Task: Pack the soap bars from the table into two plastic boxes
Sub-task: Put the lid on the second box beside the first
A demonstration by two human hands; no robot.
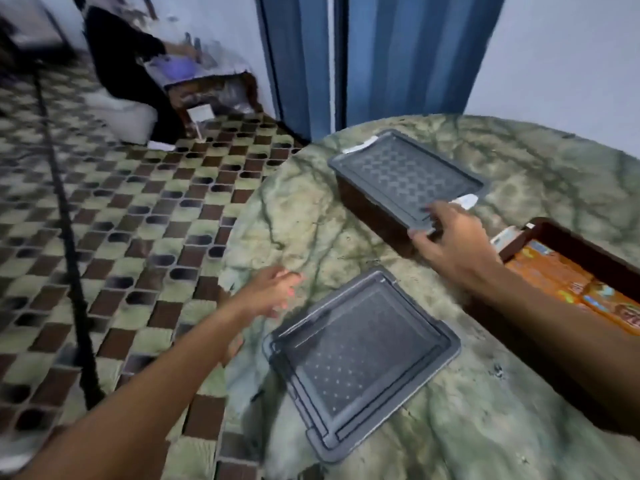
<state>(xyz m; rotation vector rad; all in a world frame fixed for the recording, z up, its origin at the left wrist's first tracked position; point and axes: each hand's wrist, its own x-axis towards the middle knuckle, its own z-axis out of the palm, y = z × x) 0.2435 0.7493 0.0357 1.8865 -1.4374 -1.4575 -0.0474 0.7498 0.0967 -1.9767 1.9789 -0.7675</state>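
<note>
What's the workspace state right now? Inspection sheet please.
Surface: round green marbled table.
Job's things: far box with lid on; open box at right edge holding orange soap packs; loose lid flat on the table.
Clutter: nothing seen.
Grippers: right hand grips the near corner of the far box's lid; left hand open, holding nothing.
Cables: black cable across the floor.
Surroundings: checkered tile floor, blue curtain, a person in black seated at a small table.
</note>
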